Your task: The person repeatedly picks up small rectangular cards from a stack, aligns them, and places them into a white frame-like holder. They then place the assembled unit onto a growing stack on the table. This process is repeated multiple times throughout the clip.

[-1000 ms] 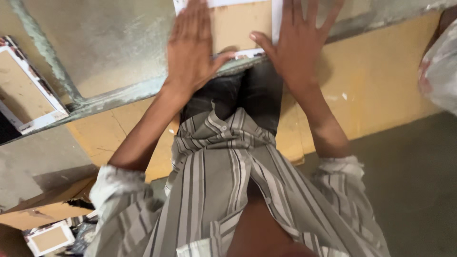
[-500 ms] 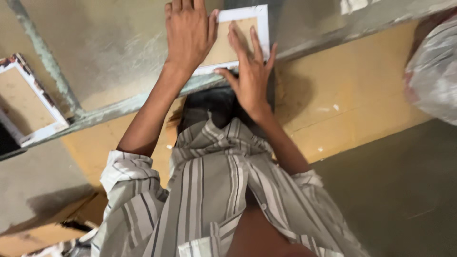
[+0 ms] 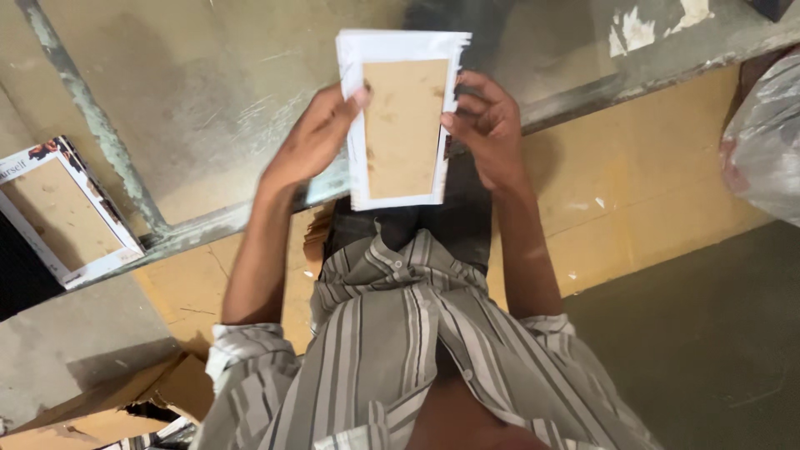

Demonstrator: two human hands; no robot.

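both hands grasp a stack of flat cards (image 3: 404,125) above the worktop (image 3: 208,100): left hand (image 3: 312,142) fingers pinch its left edge, right hand (image 3: 487,125) fingers its right edge.

The card stack (image 3: 402,125) looks like paperboard: a matt brown face with smooth white borders. The tabletop (image 3: 208,92) is dull grey metal, scuffed and stained, with paint flaking at its far right edge. The shirt (image 3: 400,358) is soft striped cloth. A thin, crinkled plastic bag (image 3: 767,142) is faintly glossy.
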